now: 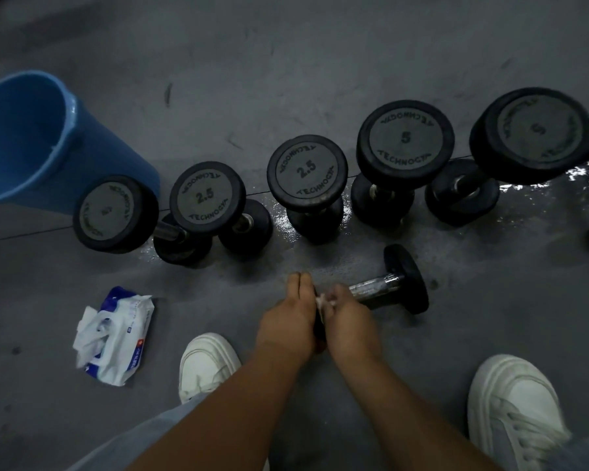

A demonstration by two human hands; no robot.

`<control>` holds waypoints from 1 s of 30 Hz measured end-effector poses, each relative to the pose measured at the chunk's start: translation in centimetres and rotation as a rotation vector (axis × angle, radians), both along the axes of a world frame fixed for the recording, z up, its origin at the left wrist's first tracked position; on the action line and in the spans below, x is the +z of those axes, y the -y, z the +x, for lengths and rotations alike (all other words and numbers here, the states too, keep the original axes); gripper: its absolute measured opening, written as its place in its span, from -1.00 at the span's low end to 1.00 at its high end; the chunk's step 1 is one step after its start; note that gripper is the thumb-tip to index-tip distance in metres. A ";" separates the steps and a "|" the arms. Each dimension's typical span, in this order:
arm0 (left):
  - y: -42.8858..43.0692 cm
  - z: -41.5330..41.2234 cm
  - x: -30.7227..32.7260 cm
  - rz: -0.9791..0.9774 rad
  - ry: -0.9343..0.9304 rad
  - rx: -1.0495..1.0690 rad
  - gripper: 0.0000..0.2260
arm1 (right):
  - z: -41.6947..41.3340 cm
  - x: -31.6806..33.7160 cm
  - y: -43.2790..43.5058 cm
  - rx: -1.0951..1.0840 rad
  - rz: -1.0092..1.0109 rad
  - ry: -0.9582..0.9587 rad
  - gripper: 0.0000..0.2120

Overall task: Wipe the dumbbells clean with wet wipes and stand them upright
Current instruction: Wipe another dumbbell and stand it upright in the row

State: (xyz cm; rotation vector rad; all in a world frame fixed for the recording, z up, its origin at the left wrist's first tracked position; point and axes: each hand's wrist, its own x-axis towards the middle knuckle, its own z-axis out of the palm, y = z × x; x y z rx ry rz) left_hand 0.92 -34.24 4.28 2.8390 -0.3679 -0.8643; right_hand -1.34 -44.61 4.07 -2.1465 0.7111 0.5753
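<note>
Black-headed dumbbell (pixel 378 287) lies on floor (pixel 320 62), near centre, before far row of upright dumbbells (pixel 306 171); left hand (pixel 286 316) straight-fingered against near head; right hand (pixel 349 317) pinches wet wipe (pixel 322 301) there; risk: round heads roll on glossy wet-looking floor, toppling the row.

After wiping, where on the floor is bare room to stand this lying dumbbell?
Bare floor lies right of the lying dumbbell, in front of the 5 dumbbells and beyond the right shoe; also between the wipes pack and the left hand. Crowded: the row near the bucket.
</note>
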 end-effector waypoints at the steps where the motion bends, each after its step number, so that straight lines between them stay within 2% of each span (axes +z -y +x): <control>1: -0.1 0.0 -0.2 0.001 -0.007 0.000 -0.14 | -0.5 0.0 0.4 0.060 -0.038 -0.033 -0.91; 3: -0.3 0.0 -0.5 0.012 -0.011 -0.011 -0.08 | -0.8 0.5 0.7 0.044 -0.059 0.019 -0.92; 6: -0.2 0.1 -0.4 0.005 0.003 -0.013 -0.11 | 0.7 0.9 0.3 -0.149 0.071 0.243 -0.93; 9: 0.0 0.1 0.0 -0.004 0.004 -0.014 -0.21 | 0.7 0.3 -0.4 0.009 0.090 0.172 -0.81; 12: 0.0 -0.1 0.0 -0.001 -0.008 -0.001 -0.17 | -0.6 0.2 0.4 0.085 0.077 0.006 -0.72; 16: -0.2 0.1 -0.3 0.000 -0.013 -0.005 -0.11 | 1.3 0.4 0.7 0.049 0.037 0.163 -0.78; 18: -0.2 0.0 -0.1 0.015 -0.008 -0.020 -0.10 | 1.4 0.0 0.4 0.159 0.031 0.060 -0.79; 20: -0.1 -0.1 0.0 0.011 -0.008 -0.020 -0.10 | 0.1 -0.2 0.5 0.222 0.027 0.003 -0.72; 25: -0.2 0.1 -0.2 -0.036 -0.008 0.009 -0.15 | -0.3 0.1 0.9 0.133 0.033 0.272 -0.76; 27: -0.2 0.0 -0.2 -0.016 -0.003 -0.006 -0.10 | 0.5 -0.2 0.6 0.154 0.032 0.217 -0.74; 30: -0.1 0.0 0.2 0.000 -0.006 -0.013 -0.13 | -0.3 -0.2 0.6 0.331 0.046 0.072 -0.69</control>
